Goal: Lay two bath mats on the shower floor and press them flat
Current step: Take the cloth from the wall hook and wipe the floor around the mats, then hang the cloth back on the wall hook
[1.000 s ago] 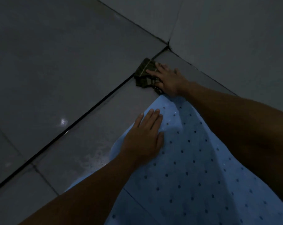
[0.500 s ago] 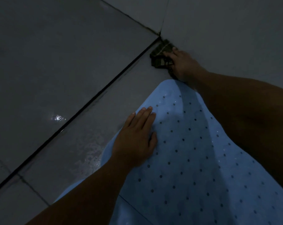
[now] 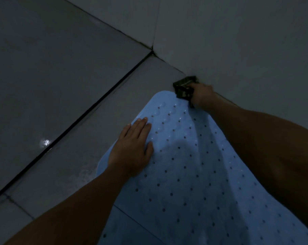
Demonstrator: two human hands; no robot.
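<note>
Beside wall, dark object [image 3: 184, 87], shifted.

Bath mat [image 3: 193, 174]: pale blue, rubbery-looking, matt, perforated with small round holes, raised bumps near its far end. Floor tiles [image 3: 52, 76] beside the mat: grey, smooth, semi-gloss, one light glint, dark grout lines.
</note>
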